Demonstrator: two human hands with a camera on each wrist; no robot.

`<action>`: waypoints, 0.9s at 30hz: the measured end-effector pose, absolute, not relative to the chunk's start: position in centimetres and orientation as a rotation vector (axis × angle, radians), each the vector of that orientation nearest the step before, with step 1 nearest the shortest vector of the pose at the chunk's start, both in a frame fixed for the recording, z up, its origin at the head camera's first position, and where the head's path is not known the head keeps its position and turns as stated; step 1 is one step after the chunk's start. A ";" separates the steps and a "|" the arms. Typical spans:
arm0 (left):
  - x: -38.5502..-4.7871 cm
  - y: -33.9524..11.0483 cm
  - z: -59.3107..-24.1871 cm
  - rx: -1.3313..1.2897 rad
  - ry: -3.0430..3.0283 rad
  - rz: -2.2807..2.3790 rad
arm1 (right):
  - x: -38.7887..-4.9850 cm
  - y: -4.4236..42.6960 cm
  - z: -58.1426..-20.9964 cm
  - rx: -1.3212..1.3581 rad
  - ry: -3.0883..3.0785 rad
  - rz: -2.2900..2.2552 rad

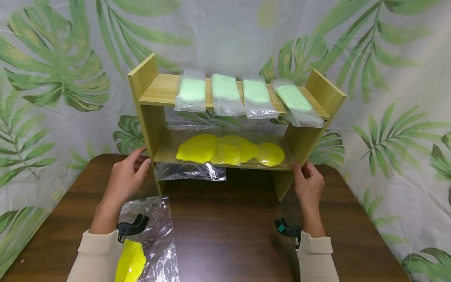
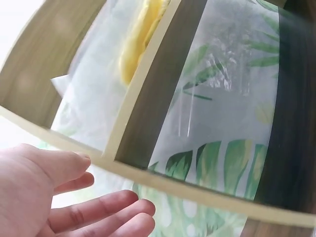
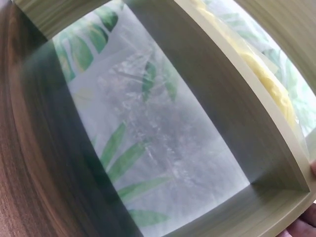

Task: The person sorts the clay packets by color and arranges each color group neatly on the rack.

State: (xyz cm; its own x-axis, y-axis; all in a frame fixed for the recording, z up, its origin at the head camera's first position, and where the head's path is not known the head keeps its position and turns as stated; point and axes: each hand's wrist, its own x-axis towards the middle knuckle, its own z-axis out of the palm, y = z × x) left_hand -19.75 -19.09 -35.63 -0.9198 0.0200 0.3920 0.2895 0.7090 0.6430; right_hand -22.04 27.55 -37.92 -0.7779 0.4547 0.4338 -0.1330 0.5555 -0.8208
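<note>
A small two-tier wooden shelf [image 1: 220, 166] stands on the table between my hands. Four-sided bags of pale green slabs [image 1: 192, 91] lie across its upper board, while flat yellow pieces in clear bags [image 1: 197, 149] overlap on the lower one. My left hand [image 1: 128, 172] is at the shelf's left side panel; in the left wrist view its fingers [image 2: 108, 207] are extended and apart beside the panel edge. With the thumb in front and fingers outside, my right hand [image 1: 309, 182] grips the right side panel [image 3: 291, 210] near the lower board.
A clear zip bag [image 1: 158, 223] with a yellow piece [image 1: 130, 260] in it lies on the dark wooden table [image 1: 225, 243], partly under my left forearm. Another clear film [image 1: 190, 172] hangs below the lower board. Behind stands a leaf-print curtain [image 1: 225, 35].
</note>
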 end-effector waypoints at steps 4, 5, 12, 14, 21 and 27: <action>-18.2 -19.7 -36.0 -0.206 -2.586 -1.014 | -22.1 27.6 -38.0 -0.263 -2.158 1.192; -17.7 -19.9 -36.2 -0.196 -2.603 -1.004 | -22.1 27.6 -38.0 -0.265 -2.159 1.190; -14.0 -20.6 -38.5 -0.131 -2.702 -0.957 | -22.0 27.5 -38.0 -0.269 -2.158 1.209; -13.2 -20.8 -39.1 -0.107 -2.712 -0.932 | -22.0 27.5 -38.0 -0.267 -2.156 1.216; -10.8 -21.8 -41.0 0.011 -2.783 -0.863 | -22.0 27.6 -38.0 -0.266 -2.157 1.228; -9.2 -22.6 -41.9 0.124 -2.900 -0.823 | -22.0 27.7 -37.9 -0.263 -2.172 1.244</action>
State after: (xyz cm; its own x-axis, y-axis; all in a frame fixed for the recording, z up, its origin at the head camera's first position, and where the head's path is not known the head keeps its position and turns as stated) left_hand -9.16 -22.64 -41.92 -0.9889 -0.1123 0.0968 -0.0448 0.8485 0.5274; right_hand -21.95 27.66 -37.89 -0.7910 0.4524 0.4120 -0.1263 0.5380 -0.8334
